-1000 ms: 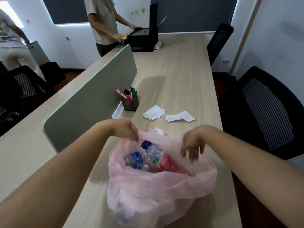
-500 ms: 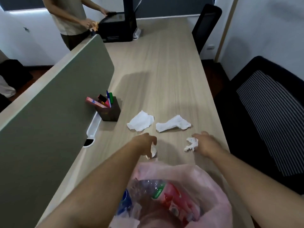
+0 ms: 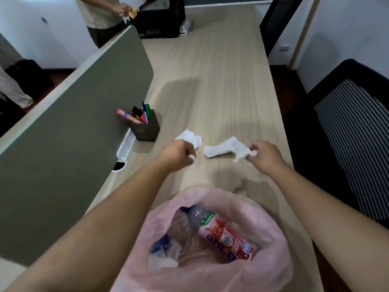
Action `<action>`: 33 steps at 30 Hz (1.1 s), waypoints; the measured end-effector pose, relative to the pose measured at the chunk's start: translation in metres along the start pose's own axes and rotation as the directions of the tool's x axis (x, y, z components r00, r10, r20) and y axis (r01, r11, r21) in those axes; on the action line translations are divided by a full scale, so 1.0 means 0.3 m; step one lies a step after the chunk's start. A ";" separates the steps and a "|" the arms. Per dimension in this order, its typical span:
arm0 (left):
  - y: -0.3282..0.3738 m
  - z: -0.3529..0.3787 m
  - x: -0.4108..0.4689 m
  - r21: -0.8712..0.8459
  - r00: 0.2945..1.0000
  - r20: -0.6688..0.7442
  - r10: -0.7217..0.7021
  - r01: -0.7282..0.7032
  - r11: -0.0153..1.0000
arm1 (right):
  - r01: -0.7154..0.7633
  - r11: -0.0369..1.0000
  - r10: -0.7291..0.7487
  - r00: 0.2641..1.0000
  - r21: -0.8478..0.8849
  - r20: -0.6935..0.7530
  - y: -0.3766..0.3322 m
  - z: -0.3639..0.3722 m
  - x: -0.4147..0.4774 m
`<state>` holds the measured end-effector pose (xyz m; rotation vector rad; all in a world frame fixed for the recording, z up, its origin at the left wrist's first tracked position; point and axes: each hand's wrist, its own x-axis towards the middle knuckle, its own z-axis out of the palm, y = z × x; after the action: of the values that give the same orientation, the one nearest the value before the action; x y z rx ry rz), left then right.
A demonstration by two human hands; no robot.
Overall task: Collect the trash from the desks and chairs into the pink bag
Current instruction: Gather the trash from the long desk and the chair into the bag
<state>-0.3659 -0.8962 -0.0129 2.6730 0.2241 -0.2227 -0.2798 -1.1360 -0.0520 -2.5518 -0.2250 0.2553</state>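
The pink bag (image 3: 267, 220) stands open on the desk in front of me, with a pink-labelled bottle (image 3: 225, 232) and other plastic bottles inside. Beyond it lie two crumpled white tissues: the left tissue (image 3: 191, 137) and the right tissue (image 3: 221, 148). My left hand (image 3: 180, 153) is closed just in front of the left tissue, with a bit of white showing at its fingertips. My right hand (image 3: 266, 154) pinches a small tissue scrap (image 3: 241, 153) that touches the right tissue's end.
A dark pen holder (image 3: 147, 129) with markers stands by the grey-green divider panel (image 3: 84, 123), and a white tray (image 3: 126, 147) lies beside it. A black striped chair (image 3: 349, 131) is at the right. Another person (image 3: 101, 15) stands by a black printer (image 3: 162, 20) at the far end.
Both hands left the bag's rim and reached forward across the desk. Each closed on a small tissue scrap, then moved on up to the two larger tissues.
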 end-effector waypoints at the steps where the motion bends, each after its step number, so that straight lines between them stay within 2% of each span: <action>1: 0.024 -0.051 -0.028 -0.048 0.999 -0.040 0.010 -0.012 0.999 | 0.059 0.994 -0.058 0.998 0.091 -0.020 -0.047 -0.036 -0.020; 3: 0.065 -0.138 -0.097 -0.124 0.999 -0.040 0.023 -0.028 0.992 | 0.149 0.963 -0.159 0.987 0.226 0.026 -0.139 -0.096 -0.074; 6: 0.102 -0.193 -0.215 -0.117 0.994 0.101 0.030 -0.018 0.993 | 0.208 0.934 -0.277 0.934 0.290 0.224 -0.231 -0.146 -0.185; 8: 0.115 -0.164 -0.301 -0.036 0.978 0.210 0.009 -0.001 0.999 | 0.247 0.951 -0.300 0.881 0.186 0.366 -0.255 -0.134 -0.277; 10: 0.125 -0.100 -0.371 0.088 0.947 0.320 -0.023 -0.005 0.996 | 0.321 0.947 -0.282 0.813 0.011 0.510 -0.252 -0.090 -0.358; 12: 0.134 -0.033 -0.431 0.216 0.856 0.510 -0.087 -0.030 0.976 | 0.378 0.917 -0.202 0.715 -0.128 0.669 -0.234 -0.044 -0.434; 13: 0.137 -0.010 -0.452 0.246 0.792 0.599 -0.115 -0.046 0.968 | 0.402 0.901 -0.157 0.653 -0.164 0.741 -0.224 -0.029 -0.459; 14: 0.137 0.001 -0.463 0.239 0.757 0.642 -0.118 -0.052 0.970 | 0.418 0.891 -0.136 0.619 -0.177 0.774 -0.215 -0.025 -0.470; 15: 0.141 -0.006 -0.467 0.194 0.765 0.636 -0.101 -0.032 0.980 | 0.422 0.889 -0.146 0.627 -0.177 0.765 -0.213 -0.036 -0.471; 16: 0.143 -0.024 -0.462 0.129 0.803 0.590 -0.078 0.002 0.992 | 0.410 0.897 -0.172 0.667 -0.164 0.725 -0.215 -0.055 -0.458; 18: 0.142 -0.075 -0.435 0.017 0.895 0.441 -0.062 0.061 0.998 | 0.350 0.932 -0.219 0.749 -0.092 0.625 -0.226 -0.101 -0.408; 20: 0.133 -0.124 -0.386 0.031 0.959 0.279 -0.053 0.046 0.998 | 0.278 0.960 -0.238 0.808 0.008 0.539 -0.247 -0.146 -0.346; 23: 0.093 -0.162 -0.283 0.067 0.996 0.091 -0.023 0.016 0.998 | 0.231 0.969 -0.245 0.889 0.082 0.387 -0.267 -0.170 -0.241; 26: 0.030 -0.156 -0.142 0.105 0.998 -0.055 -0.022 0.028 0.994 | 0.170 0.983 -0.183 0.955 0.075 0.234 -0.259 -0.135 -0.124; 29: -0.045 -0.101 0.006 0.120 0.995 -0.076 -0.066 0.075 0.990 | 0.109 0.994 -0.112 0.982 0.026 0.150 -0.211 -0.037 -0.003; 33: -0.143 0.032 0.136 0.149 0.991 0.042 -0.130 0.122 0.981 | 0.103 0.982 -0.062 0.967 -0.157 0.246 -0.128 0.137 0.078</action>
<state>-0.3355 -0.8574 -0.0472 2.7969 0.3748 -0.3606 -0.2707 -1.0779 -0.0680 -2.6670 -0.4618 0.5352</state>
